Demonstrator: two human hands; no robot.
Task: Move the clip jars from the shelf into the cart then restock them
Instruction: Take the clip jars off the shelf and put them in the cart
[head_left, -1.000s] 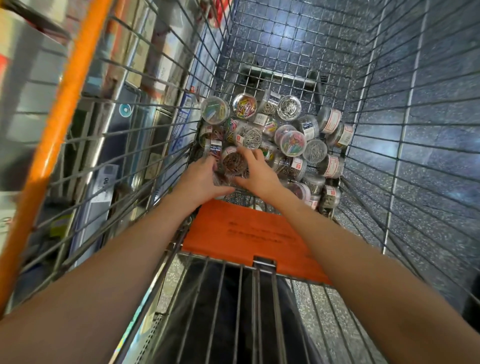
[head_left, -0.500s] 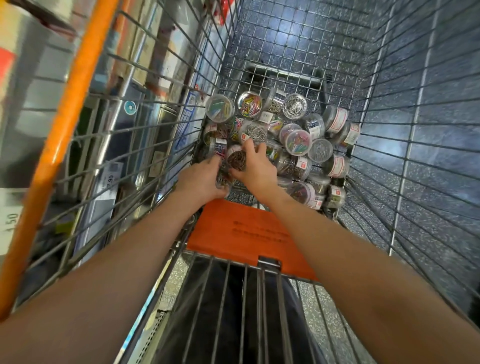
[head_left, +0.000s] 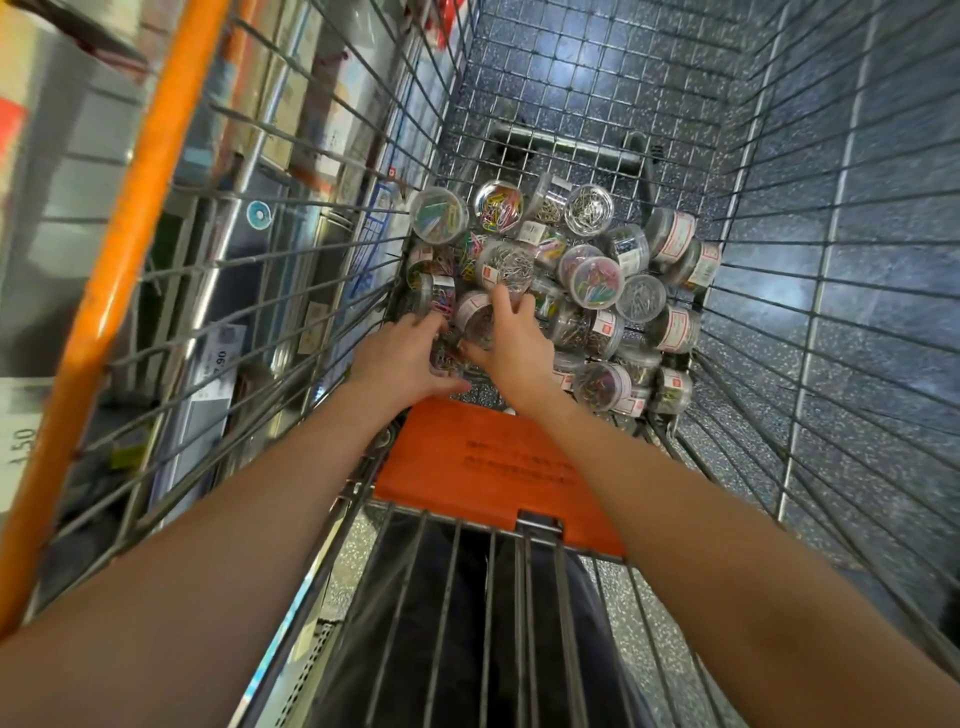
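Several small clear clip jars (head_left: 595, 282) lie heaped on the bottom of a wire cart (head_left: 613, 109), some with coloured clips, some with silver ones. Both my arms reach down into the cart. My left hand (head_left: 402, 364) curls around a jar at the near left of the heap; that jar is mostly hidden under the fingers. My right hand (head_left: 511, 345) is closed on a jar of dark metal clips (head_left: 478, 322), fingers spread over its side.
An orange plastic flap (head_left: 498, 467) sits just below my wrists. The cart's orange handle bar (head_left: 119, 270) runs up the left. Through the left wire wall I see shelving with price tags (head_left: 221, 358). Speckled floor shows under the cart.
Both hands have stayed on the near left of the heap, closing tighter around jars there. The view has shifted slightly; the jars' layout is unchanged.
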